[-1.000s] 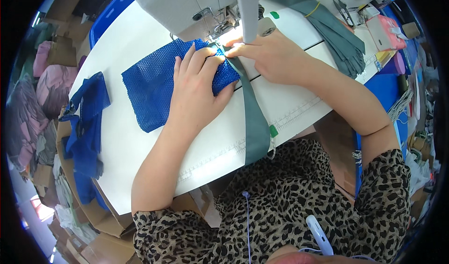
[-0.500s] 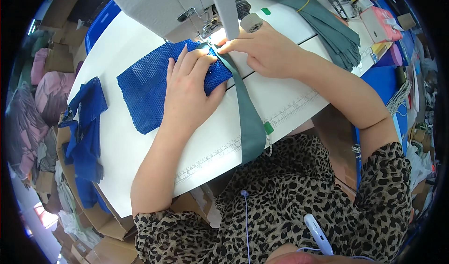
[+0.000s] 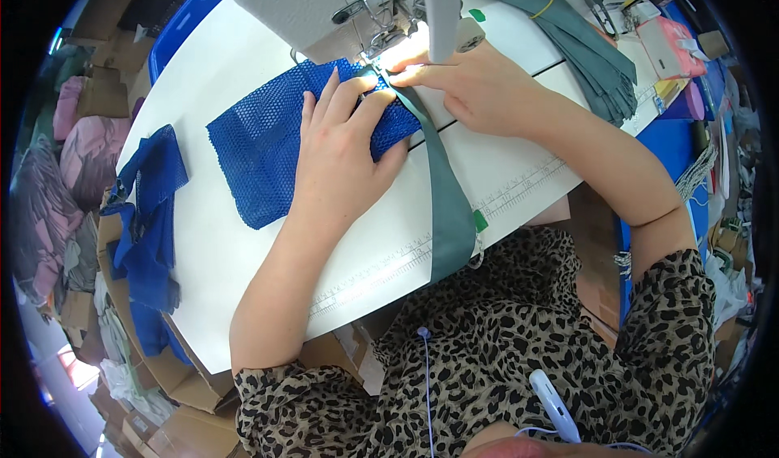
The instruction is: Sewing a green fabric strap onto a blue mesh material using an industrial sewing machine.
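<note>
My left hand (image 3: 341, 158) presses its bent fingers onto a blue mesh piece (image 3: 250, 154) under the white sewing machine head (image 3: 308, 16). My right hand (image 3: 475, 97) grips a long grey-green fabric strip (image 3: 446, 215) at the mesh's right edge, its fingertips close by the lit presser foot (image 3: 377, 48). The strip runs from there down over the front of the white table (image 3: 207, 60). The needle point is hard to make out in the glare.
More blue mesh (image 3: 150, 206) hangs off the left side. A bundle of grey-green strips (image 3: 584, 68), snips (image 3: 599, 12) and a pink box (image 3: 657, 48) are at the back right. Cardboard (image 3: 182, 425) and bagged cloth (image 3: 45, 215) surround the table at left.
Both hands and the mesh's right end have shifted slightly away from me toward the back of the machine. The hands keep much the same pose, and the view wobbles a little.
</note>
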Motion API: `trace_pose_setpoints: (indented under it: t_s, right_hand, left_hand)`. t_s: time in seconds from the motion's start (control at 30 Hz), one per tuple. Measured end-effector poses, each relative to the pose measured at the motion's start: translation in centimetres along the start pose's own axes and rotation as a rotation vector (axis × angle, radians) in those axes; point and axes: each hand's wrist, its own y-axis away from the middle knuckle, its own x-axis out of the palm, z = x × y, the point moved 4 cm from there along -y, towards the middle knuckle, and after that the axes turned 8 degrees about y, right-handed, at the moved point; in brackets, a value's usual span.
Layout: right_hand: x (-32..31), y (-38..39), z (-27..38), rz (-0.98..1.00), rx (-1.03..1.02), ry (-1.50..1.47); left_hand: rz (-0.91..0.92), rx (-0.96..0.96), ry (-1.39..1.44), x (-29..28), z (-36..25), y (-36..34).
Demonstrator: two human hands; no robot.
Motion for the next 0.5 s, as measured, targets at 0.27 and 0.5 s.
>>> trace_pose_setpoints:
  t_s: [0.27, 0.5]
  right_hand:
    - [-0.33, -0.11, 0.36, -0.012, -0.034, 0.069]
    - [-0.35, -0.31, 0.57, -0.025, -0.026, 0.079]
  left_hand:
    - [0.0, 0.007, -0.003, -0.06, -0.04, -0.21]
    - [0.02, -0.021, -0.003, -0.07, 0.11, -0.15]
